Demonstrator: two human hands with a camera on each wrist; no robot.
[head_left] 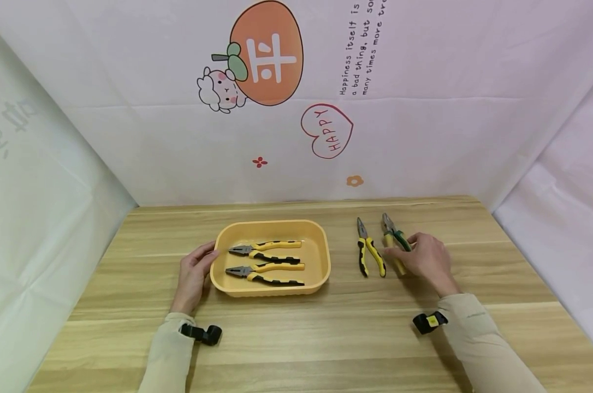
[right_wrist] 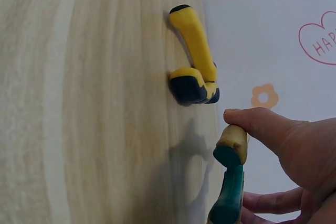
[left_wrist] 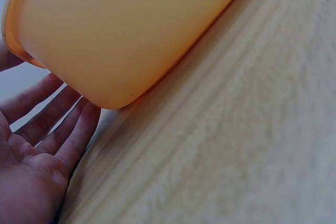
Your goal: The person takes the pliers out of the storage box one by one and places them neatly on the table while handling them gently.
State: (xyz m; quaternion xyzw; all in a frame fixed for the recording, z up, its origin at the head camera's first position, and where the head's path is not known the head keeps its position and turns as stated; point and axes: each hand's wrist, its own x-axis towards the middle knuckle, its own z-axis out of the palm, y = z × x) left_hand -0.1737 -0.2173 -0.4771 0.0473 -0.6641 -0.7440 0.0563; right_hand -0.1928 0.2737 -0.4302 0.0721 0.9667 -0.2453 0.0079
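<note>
My left hand (head_left: 193,275) holds the left end of a yellow plastic tray (head_left: 272,291), thumb at the rim. In the left wrist view its fingers (left_wrist: 68,108) lie against the outer wall below the rim. Inside the tray are two combination pliers (head_left: 264,246) (head_left: 264,268) with yellow-and-black handles, noses to the left. My right hand (head_left: 429,259) grips pliers with tan and green handles (head_left: 402,238), thumb on the tan one and fingers by the green one. Just left of them lie long-nose pliers (head_left: 362,245) with yellow-and-black handles, spread apart.
Everything rests on a wood-grain table (head_left: 306,344). Behind it hangs a white printed cloth (head_left: 178,158), and more white cloth (head_left: 562,164) hangs at the sides. Each wrist carries a small black camera (head_left: 210,334).
</note>
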